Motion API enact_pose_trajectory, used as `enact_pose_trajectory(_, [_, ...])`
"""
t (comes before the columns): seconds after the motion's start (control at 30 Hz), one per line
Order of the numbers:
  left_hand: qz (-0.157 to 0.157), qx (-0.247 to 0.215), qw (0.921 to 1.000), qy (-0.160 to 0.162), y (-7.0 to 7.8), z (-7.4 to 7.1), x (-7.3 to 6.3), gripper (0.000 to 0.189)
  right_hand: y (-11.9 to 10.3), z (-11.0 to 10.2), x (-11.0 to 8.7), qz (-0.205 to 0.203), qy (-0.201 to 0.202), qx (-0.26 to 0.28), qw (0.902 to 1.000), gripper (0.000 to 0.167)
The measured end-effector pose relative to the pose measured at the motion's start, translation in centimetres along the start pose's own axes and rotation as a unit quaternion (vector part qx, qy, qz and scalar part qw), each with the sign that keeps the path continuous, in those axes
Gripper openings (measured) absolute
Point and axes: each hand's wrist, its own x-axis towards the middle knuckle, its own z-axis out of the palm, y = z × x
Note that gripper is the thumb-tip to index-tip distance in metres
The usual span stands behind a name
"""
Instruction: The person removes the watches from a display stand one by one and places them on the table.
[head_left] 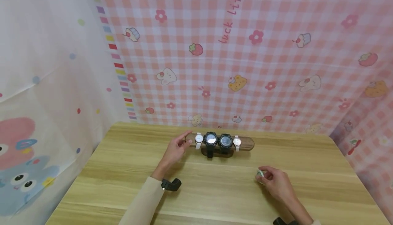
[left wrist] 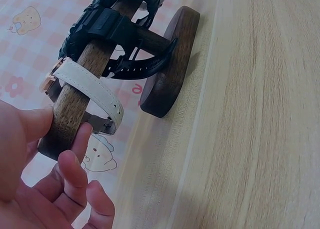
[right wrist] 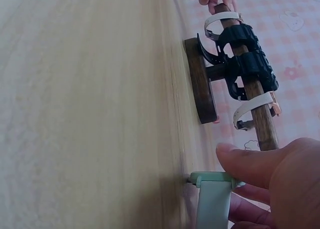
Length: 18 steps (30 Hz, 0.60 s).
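While the left hand (head_left: 174,151) pinches the wooden stand's (head_left: 218,153) left end near the tabletop's (head_left: 212,187) far edge, the stand carries a white-strapped watch (head_left: 199,139), two black watches (head_left: 210,138) and another white-strapped one; rightward, the right hand's (head_left: 278,184) thumb and fingers pinch a mint-green watch (right wrist: 213,201).

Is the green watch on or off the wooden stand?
Off. The right hand holds the green watch apart from the wooden stand; the head view shows bare table between.
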Motion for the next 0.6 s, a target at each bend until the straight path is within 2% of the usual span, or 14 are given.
enact_pose_trajectory(0.23, [-0.007,-0.002,1.0,0.003,0.05,0.11,0.0,0.044,0.01,0.05,-0.05,-0.002,0.009,-0.002,1.0,0.034])
enact_pose_trajectory(0.43, [-0.009,-0.001,0.9999,0.004,-0.06,0.1,-0.02,0.044,-0.03,-0.06,-0.04,-0.021,0.017,-0.002,0.9996,0.036])
enact_pose_trajectory(0.6, [-0.008,0.0,1.0,0.004,-0.08,0.12,-0.01,0.044,-0.1,-0.48,0.38,-0.064,0.06,-0.004,0.9962,0.041])
